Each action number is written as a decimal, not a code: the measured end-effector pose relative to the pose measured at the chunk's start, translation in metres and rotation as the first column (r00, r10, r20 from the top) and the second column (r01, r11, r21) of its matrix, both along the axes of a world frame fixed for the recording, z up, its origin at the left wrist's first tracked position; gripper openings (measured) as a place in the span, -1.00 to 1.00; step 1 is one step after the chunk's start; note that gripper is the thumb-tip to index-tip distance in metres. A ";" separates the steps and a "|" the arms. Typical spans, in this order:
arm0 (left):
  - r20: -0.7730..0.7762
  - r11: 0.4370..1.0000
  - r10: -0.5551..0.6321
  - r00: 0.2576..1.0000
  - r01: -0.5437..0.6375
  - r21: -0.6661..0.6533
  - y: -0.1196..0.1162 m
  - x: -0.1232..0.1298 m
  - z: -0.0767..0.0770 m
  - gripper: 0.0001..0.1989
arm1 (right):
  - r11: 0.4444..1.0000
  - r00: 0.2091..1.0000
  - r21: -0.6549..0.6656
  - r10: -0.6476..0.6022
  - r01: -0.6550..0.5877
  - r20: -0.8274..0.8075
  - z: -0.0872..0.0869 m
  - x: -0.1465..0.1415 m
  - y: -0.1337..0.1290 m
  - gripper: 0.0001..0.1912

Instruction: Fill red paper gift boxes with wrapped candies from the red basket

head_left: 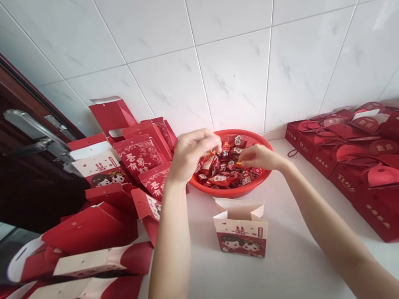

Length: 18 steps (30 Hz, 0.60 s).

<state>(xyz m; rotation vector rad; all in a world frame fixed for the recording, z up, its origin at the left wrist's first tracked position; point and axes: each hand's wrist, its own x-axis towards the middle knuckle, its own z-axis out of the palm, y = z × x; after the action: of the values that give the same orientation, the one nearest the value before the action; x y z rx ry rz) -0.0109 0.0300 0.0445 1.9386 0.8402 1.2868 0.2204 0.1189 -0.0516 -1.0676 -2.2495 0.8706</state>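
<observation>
- Round red plastic basket with a perforated mesh wall: set on the white counter against the tiled wall, at twelve o'clock from the open box. Its near rim is partly covered by both hands.
- Heap of small sweets in glossy red wrappers: piled inside the basket; single pieces are too small to be told apart.
- Left hand: held over the basket's left rim, fingers curled narrowly together. Whether a sweet is pinched in them cannot be told.
- Right hand: lowered onto the heap, fingers drawn close on a small orange-wrapped sweet, mostly hidden by the fingertips.
- Small open-topped card box, white above and red below, printed with two cartoon figures: stood upright at six o'clock from the basket, between the forearms, flaps raised. Its inside is not seen.
- Unfilled red and white card boxes, matt and creased: lying and leaning in a loose pile at nine o'clock, several cut off by the lower left edge.
- Closed dark red boxes with rounded flaps: ranked in rows at three o'clock, cut off at the right edge.
- Dark wooden door with metal lever handle: at ten o'clock.
</observation>
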 end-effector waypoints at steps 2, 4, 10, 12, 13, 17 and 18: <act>-0.297 0.969 -0.053 0.953 -0.023 -0.246 0.031 0.006 -0.012 -0.74 | 0.995 0.962 -0.064 0.090 -0.076 0.258 0.001 -0.006 -0.003 -0.76; -0.570 0.925 -0.168 0.804 -0.070 -0.372 0.060 0.014 -0.029 -0.81 | 0.997 0.886 -0.063 0.074 -0.051 0.458 0.002 -0.012 -0.007 -0.72; -0.882 0.923 -0.197 0.427 -0.223 -0.314 0.112 0.043 -0.076 -0.60 | 0.997 0.768 -0.012 -0.046 0.070 0.638 0.009 -0.022 -0.014 -0.65; -0.903 0.922 -0.189 0.386 -0.248 -0.299 0.118 0.047 -0.085 -0.58 | 0.994 0.753 -0.005 -0.080 0.110 0.653 0.011 -0.023 -0.016 -0.61; -0.909 0.921 -0.188 0.371 -0.256 -0.295 0.121 0.047 -0.088 -0.58 | 0.992 0.748 0.000 -0.096 0.128 0.657 0.012 -0.023 -0.016 -0.59; -0.910 0.918 -0.177 0.375 -0.270 -0.290 0.128 0.038 -0.096 -0.65 | 0.984 0.730 0.018 -0.144 0.177 0.668 0.014 -0.026 -0.018 -0.53; -0.904 0.918 -0.175 0.390 -0.267 -0.293 0.129 0.034 -0.097 -0.68 | 0.982 0.727 0.024 -0.154 0.186 0.669 0.015 -0.026 -0.019 -0.53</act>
<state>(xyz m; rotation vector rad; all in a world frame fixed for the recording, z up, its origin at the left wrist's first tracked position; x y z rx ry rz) 0.0229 0.1588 -0.0527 2.1973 1.5463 -0.1808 0.1940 0.1001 -0.0369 -1.8082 -2.6286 0.4924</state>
